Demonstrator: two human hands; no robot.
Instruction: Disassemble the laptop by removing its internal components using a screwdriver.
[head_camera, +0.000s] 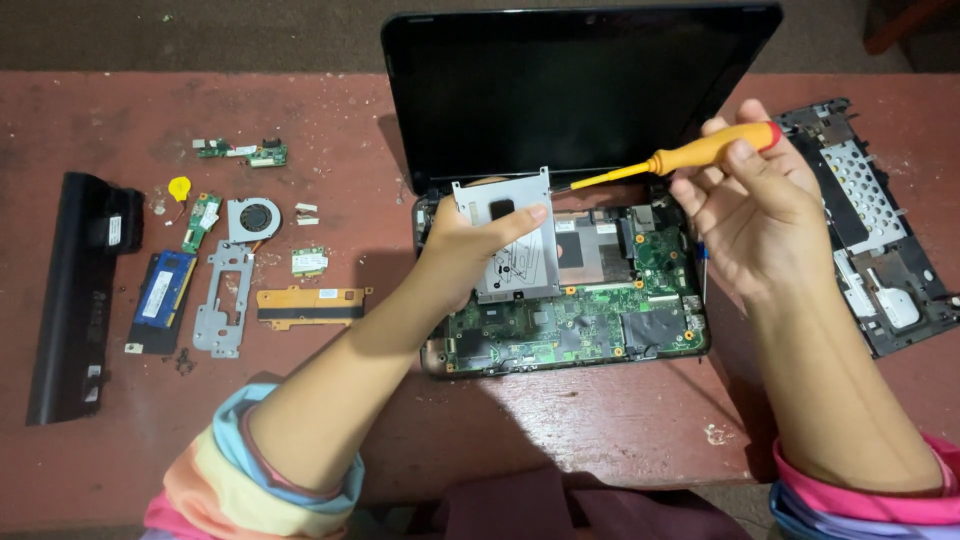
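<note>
Evidently the left hand (470, 245) pinched the metal drive caddy (505, 235) by its edge — light, stiff, sharp-rimmed — while the right hand (745, 215) closed round the screwdriver (680, 155).

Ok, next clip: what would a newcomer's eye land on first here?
The opened laptop at centre, its green circuit board bare under a dark raised screen. The left hand grips a silver metal bracket over the board, while the right hand holds a yellow and orange screwdriver with its tip pointing at the hinge. Removed parts lie in rows on the red table to the left: a small fan, a memory module and a long black battery.
</note>
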